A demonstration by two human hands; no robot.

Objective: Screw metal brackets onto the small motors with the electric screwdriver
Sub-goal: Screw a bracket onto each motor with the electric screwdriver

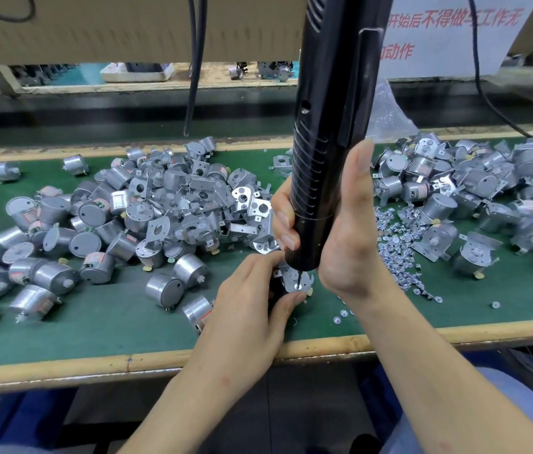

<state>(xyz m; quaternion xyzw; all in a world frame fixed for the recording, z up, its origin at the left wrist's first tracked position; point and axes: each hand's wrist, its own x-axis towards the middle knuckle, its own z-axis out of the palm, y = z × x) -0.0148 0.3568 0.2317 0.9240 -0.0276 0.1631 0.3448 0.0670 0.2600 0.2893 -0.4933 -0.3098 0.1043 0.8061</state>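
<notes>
Right fingers [286, 224] curled round the lower barrel of the electric screwdriver [327, 132], thumb straight up along it. Right hand [343, 237] holds the tool near upright, bit tip down on the metal bracket [293, 280]. Left hand [248, 303] pinches the bracket between forefinger and thumb, near the counter's [95, 326] front edge. Whatever sits under the bracket is hidden by the left hand. Screwdriver top cut off by the frame. Loose motors [147, 211] heaped to the left, screws [396, 244] just to the right.
</notes>
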